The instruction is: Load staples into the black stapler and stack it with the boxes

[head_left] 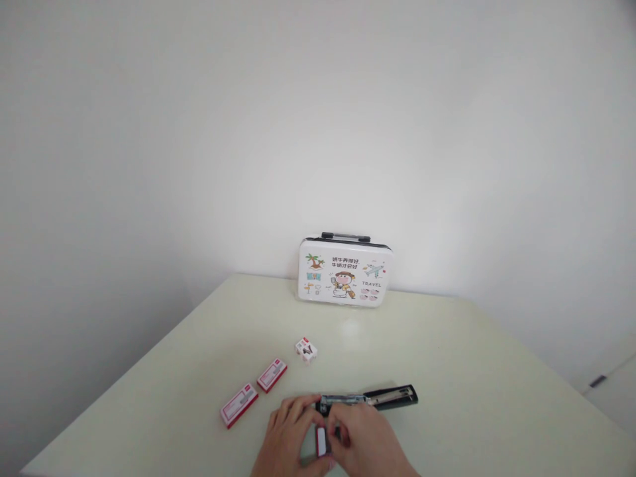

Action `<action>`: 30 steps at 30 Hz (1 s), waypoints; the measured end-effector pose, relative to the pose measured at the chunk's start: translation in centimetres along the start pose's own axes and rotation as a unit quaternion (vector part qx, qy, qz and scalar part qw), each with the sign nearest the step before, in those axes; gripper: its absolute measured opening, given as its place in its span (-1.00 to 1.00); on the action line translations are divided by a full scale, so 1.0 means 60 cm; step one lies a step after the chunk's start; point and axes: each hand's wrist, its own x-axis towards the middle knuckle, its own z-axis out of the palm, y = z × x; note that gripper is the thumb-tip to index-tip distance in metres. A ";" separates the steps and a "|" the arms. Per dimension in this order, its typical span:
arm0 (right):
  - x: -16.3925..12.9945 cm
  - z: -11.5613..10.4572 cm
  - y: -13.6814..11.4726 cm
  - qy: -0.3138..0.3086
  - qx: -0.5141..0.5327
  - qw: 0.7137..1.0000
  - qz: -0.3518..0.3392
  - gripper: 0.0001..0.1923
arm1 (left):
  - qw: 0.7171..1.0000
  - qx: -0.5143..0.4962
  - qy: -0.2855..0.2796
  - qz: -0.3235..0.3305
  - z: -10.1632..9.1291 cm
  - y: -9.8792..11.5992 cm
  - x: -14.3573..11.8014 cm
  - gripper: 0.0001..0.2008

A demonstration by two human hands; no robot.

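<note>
Both bare, low at the near edge of view, wrists cut off by the frame. Left hand (287, 434) palm down, fingers curled inward toward the right, thumb tucked near the other hand. Right hand (365, 442) palm down too, knuckles raised, fingers bent and pinched together at the tips. Fingertips of both meet in the middle, touching or nearly so. Each grip closed around something small between them.

On the table (472, 371), a case (344, 271) stands at the back against the wall. Before it lies a small box (306, 348); left of that, two boxes (271, 374) (239, 405). The stapler (370, 398) lies nearest, just behind both hands (288, 437) (365, 442).
</note>
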 end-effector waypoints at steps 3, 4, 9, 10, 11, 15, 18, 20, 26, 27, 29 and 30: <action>-0.017 -0.001 0.021 -0.040 -0.025 0.999 -0.005 -0.80 | 1.000 -0.011 0.006 0.010 -0.001 -0.001 -0.004 -0.59; -0.024 -0.005 0.031 -0.037 -0.022 0.999 0.010 -0.82 | 1.000 -0.014 0.016 0.011 0.000 -0.002 -0.007 -0.56; -0.064 -0.017 0.107 -0.006 -0.020 0.991 0.134 -0.82 | 0.996 0.016 0.086 -0.024 0.010 -0.001 -0.015 -0.72; -0.069 -0.012 0.120 -0.016 -0.009 0.990 0.137 -0.81 | 0.996 0.027 0.084 -0.027 0.015 0.002 -0.015 -0.76; -0.072 -0.004 0.131 -0.027 0.011 0.991 0.134 -0.80 | 0.996 0.039 0.077 -0.027 0.021 0.005 -0.014 -0.77; -0.068 0.041 0.139 -0.007 0.110 0.987 0.121 -0.74 | 0.996 0.074 0.048 -0.029 0.050 0.020 -0.004 -0.77; -0.066 0.059 0.134 0.017 0.156 0.979 0.133 -0.66 | 0.994 0.088 0.055 -0.033 0.062 0.028 -0.002 -0.73; -0.074 0.057 0.143 0.006 0.199 0.969 0.148 -0.61 | 0.993 0.089 0.067 -0.035 0.062 0.029 -0.003 -0.69; -0.107 -0.010 0.212 0.066 0.302 0.916 0.256 -0.34 | 0.986 0.104 0.130 -0.027 0.067 0.027 -0.007 -0.35; -0.106 -0.026 0.218 0.076 0.324 0.907 0.257 -0.28 | 0.985 0.109 0.133 -0.030 0.070 0.027 -0.006 -0.30; -0.094 -0.057 0.222 0.085 0.371 0.896 0.230 -0.21 | 0.984 0.116 0.126 -0.042 0.073 0.028 -0.004 -0.27; -0.083 -0.071 0.219 0.086 0.391 0.893 0.204 -0.23 | 0.985 0.119 0.118 -0.049 0.074 0.029 -0.002 -0.28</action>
